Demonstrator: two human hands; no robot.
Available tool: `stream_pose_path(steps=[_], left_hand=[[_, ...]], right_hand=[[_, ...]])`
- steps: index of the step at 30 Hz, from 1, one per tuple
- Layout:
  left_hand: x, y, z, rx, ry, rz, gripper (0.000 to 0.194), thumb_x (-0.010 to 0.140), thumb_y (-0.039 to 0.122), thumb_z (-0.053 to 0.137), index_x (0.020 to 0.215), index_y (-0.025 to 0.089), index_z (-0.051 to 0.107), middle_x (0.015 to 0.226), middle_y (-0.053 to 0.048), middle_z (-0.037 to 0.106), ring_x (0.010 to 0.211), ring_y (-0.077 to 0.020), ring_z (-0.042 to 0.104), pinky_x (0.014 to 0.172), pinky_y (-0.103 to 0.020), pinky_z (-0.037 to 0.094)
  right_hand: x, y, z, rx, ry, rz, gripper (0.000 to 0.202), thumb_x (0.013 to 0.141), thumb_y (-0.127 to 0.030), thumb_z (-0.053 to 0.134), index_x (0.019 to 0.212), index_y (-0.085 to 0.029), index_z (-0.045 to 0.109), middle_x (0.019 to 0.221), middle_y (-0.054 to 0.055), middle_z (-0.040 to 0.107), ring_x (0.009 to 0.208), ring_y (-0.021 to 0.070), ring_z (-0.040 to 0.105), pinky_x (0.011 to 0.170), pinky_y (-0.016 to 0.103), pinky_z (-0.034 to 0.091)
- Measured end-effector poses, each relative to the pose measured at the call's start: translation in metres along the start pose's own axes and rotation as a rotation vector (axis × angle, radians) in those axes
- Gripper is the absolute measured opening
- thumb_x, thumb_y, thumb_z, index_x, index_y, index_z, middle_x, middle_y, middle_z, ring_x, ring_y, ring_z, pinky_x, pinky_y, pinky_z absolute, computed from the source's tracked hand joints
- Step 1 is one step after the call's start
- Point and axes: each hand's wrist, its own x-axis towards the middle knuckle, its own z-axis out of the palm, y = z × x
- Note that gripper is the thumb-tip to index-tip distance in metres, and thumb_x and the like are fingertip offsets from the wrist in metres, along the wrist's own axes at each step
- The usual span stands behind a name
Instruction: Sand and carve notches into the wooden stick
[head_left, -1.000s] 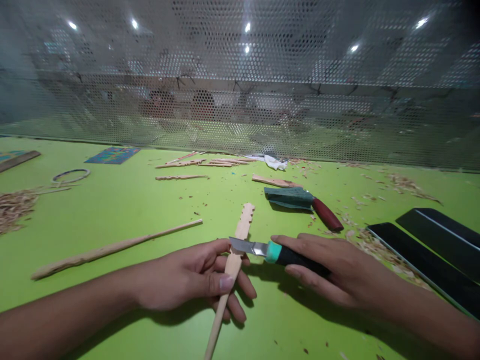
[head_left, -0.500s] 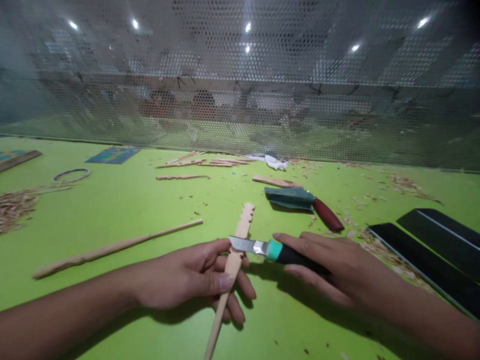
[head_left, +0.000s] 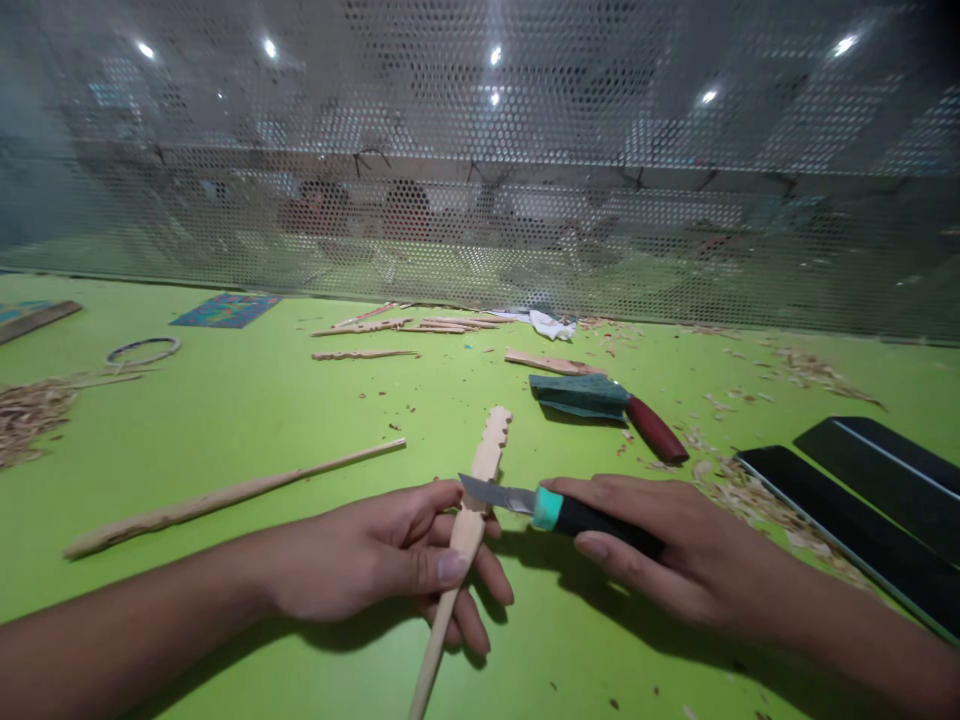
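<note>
My left hand [head_left: 405, 560] is closed around a pale carved wooden stick [head_left: 466, 530], thumb on top and fingers beneath. The stick is broad with scalloped notches along its far right edge and narrows to a thin shaft toward me. In my right hand [head_left: 667, 545] is a carving knife [head_left: 581, 515] with a black handle and a turquoise band near the blade. Its blade lies across the stick's wide part, tip near my left index finger. Whether the edge bites into the wood I cannot tell.
Another wooden stick [head_left: 232, 497] lies left of my hands. Beyond are a cloth-wrapped tool with a red handle [head_left: 656, 430], several carved pieces [head_left: 367, 327] and a white crumpled tissue [head_left: 551, 325]. Shavings [head_left: 34, 410] pile at left. Dark flat objects [head_left: 847, 530] lie at right, below a perforated metal screen [head_left: 480, 200].
The knife blade has rolled, so its flat face catches less light. My right hand has shifted slightly lower, and the notched end has tipped a little right. My left hand keeps its hold.
</note>
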Motion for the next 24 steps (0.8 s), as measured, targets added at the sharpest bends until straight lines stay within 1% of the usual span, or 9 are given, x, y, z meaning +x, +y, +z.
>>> stream_pose_path(steps=[3, 7, 9, 13, 17, 20, 22, 24], left_hand=[[-0.0001, 0.0016, 0.0000, -0.002, -0.008, -0.002, 0.023, 0.104, 0.028, 0.066, 0.124, 0.020, 0.056, 0.119, -0.011, 0.070, 0.088, -0.0183, 0.079, 0.085, -0.034, 0.060], [-0.0005, 0.0030, -0.0002, -0.001, -0.028, -0.003, 0.019, 0.106, 0.025, 0.063, 0.122, 0.019, 0.055, 0.119, -0.011, 0.071, 0.087, -0.0184, 0.079, 0.086, -0.035, 0.059], [-0.0005, 0.0031, -0.0005, -0.001, -0.032, 0.001, 0.018, 0.106, 0.025, 0.062, 0.121, 0.019, 0.055, 0.119, -0.012, 0.071, 0.087, -0.0187, 0.079, 0.086, -0.035, 0.059], [-0.0006, 0.0026, -0.0016, 0.004, -0.042, -0.003, 0.016, 0.106, 0.025, 0.062, 0.119, 0.019, 0.053, 0.120, -0.012, 0.071, 0.088, -0.0186, 0.080, 0.085, -0.034, 0.059], [-0.0011, 0.0009, -0.0031, -0.009, -0.052, -0.008, 0.016, 0.106, 0.024, 0.061, 0.119, 0.020, 0.053, 0.121, -0.013, 0.072, 0.088, -0.0186, 0.080, 0.088, -0.035, 0.059], [-0.0011, -0.0004, -0.0037, -0.035, -0.058, 0.002, 0.016, 0.106, 0.022, 0.061, 0.120, 0.020, 0.053, 0.120, -0.013, 0.072, 0.088, -0.0192, 0.080, 0.089, -0.036, 0.059], [-0.0009, -0.0005, -0.0036, -0.056, -0.058, 0.007, 0.018, 0.106, 0.021, 0.061, 0.123, 0.020, 0.055, 0.121, -0.013, 0.071, 0.088, -0.0196, 0.080, 0.090, -0.037, 0.058], [-0.0007, 0.0001, -0.0033, -0.066, -0.062, 0.007, 0.020, 0.106, 0.020, 0.060, 0.125, 0.019, 0.056, 0.124, -0.013, 0.071, 0.088, -0.0195, 0.080, 0.091, -0.039, 0.058]], right_hand=[[0.0021, -0.0021, -0.0001, 0.070, -0.018, 0.023, 0.025, 0.108, -0.035, 0.049, 0.117, -0.024, 0.069, 0.104, 0.007, 0.078, 0.088, 0.0201, 0.074, 0.078, 0.028, 0.057], [0.0025, -0.0035, 0.0007, 0.143, -0.029, 0.044, 0.026, 0.108, -0.037, 0.050, 0.118, -0.024, 0.070, 0.103, 0.005, 0.078, 0.082, 0.0175, 0.072, 0.076, 0.026, 0.056], [0.0014, -0.0031, 0.0015, 0.118, -0.018, 0.036, 0.026, 0.108, -0.036, 0.050, 0.119, -0.023, 0.070, 0.105, 0.007, 0.078, 0.085, 0.0185, 0.073, 0.077, 0.027, 0.056], [-0.0004, -0.0008, 0.0035, -0.007, 0.016, -0.003, 0.026, 0.107, -0.034, 0.051, 0.123, -0.023, 0.068, 0.108, 0.010, 0.078, 0.093, 0.0223, 0.075, 0.079, 0.030, 0.058], [-0.0019, 0.0035, 0.0064, -0.124, 0.031, -0.016, 0.031, 0.108, -0.035, 0.051, 0.133, -0.023, 0.064, 0.113, 0.011, 0.078, 0.093, 0.0243, 0.076, 0.078, 0.034, 0.060], [-0.0049, 0.0062, 0.0074, -0.214, 0.067, -0.037, 0.036, 0.108, -0.037, 0.051, 0.139, -0.021, 0.061, 0.115, 0.014, 0.078, 0.093, 0.0266, 0.077, 0.079, 0.037, 0.061], [-0.0064, 0.0057, 0.0063, -0.209, 0.078, -0.055, 0.038, 0.107, -0.037, 0.052, 0.141, -0.021, 0.061, 0.115, 0.014, 0.078, 0.093, 0.0266, 0.077, 0.079, 0.036, 0.061], [-0.0066, 0.0029, 0.0040, -0.131, 0.054, -0.066, 0.036, 0.107, -0.035, 0.052, 0.140, -0.023, 0.061, 0.113, 0.012, 0.079, 0.093, 0.0245, 0.077, 0.078, 0.033, 0.060]])
